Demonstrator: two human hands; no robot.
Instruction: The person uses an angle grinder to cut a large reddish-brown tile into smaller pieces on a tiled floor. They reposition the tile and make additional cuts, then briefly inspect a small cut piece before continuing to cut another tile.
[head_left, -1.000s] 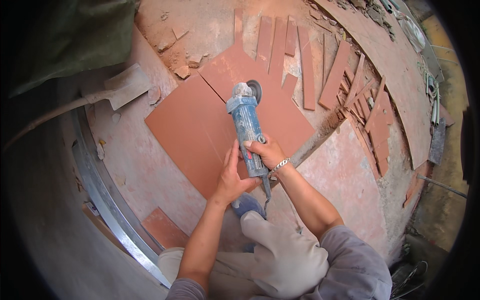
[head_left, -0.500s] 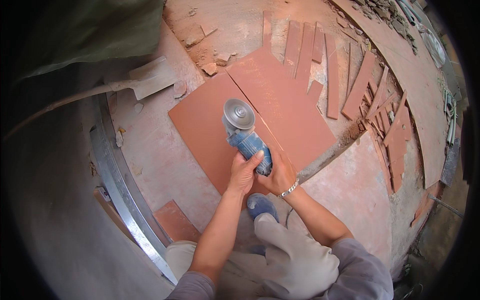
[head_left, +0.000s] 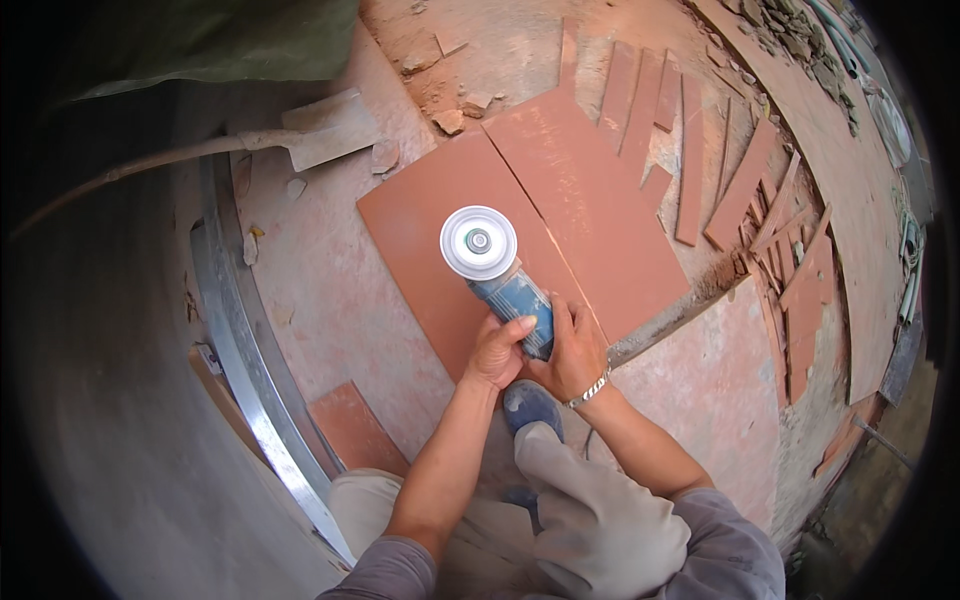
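Note:
My left hand (head_left: 497, 352) and my right hand (head_left: 576, 352) are both wrapped round the rear of a blue angle grinder (head_left: 518, 300). Its round disc (head_left: 458, 245) faces up toward me, pale and bright, with the hub showing in the middle. Beneath the tool lie two large reddish tiles, a left tile (head_left: 412, 225) and a right tile (head_left: 610, 215), side by side with a narrow dark gap between them. The grinder is held above the left tile. A silver bracelet (head_left: 593, 388) circles my right wrist.
A shovel (head_left: 335, 130) lies at the far left, above a long curved-looking metal bar (head_left: 255, 400). Several cut tile strips (head_left: 690, 160) and broken pieces are scattered at the right. A smaller tile (head_left: 358, 428) sits left of my shoe (head_left: 533, 407).
The grinder has tilted so its disc faces me more squarely and looks brighter. Both hands keep their hold and sit slightly lower and farther right. The whole scene has shifted a little rightward.

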